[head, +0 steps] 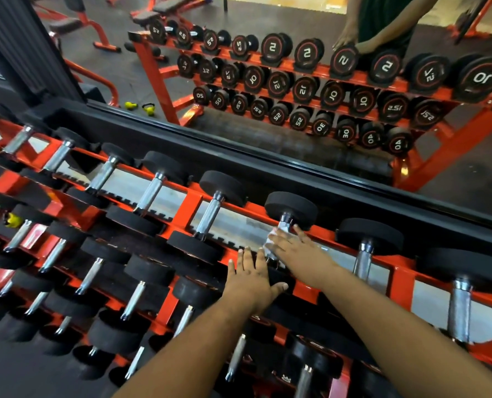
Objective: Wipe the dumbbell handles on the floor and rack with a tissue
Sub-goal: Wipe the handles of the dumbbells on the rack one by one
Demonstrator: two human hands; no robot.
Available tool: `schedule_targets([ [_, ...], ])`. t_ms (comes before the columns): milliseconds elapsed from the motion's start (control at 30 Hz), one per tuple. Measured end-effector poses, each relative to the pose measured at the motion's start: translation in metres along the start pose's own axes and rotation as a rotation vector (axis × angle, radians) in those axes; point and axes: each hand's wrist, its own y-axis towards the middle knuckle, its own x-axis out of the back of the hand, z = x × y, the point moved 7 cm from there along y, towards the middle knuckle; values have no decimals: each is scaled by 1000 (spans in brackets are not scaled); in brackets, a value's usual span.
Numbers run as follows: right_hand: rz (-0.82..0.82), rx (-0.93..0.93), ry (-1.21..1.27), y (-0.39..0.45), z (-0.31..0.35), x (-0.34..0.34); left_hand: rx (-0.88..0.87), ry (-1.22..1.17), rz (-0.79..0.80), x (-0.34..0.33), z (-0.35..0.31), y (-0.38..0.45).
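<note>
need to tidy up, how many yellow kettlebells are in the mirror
2, both on the mirrored floor left of the reflected rack: one yellow kettlebell, another right beside it. Others may be hidden.

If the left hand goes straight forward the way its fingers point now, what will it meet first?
Probably the red rack rail just past its fingertips. The left hand lies flat on a black dumbbell head, fingers pointing up the rack; depth is uncertain.
</note>
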Motion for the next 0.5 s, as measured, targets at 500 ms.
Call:
schedule_targets([
  [500,2,239,93,-15,-5,-19,1,-26,-25,-1,1,1],
])
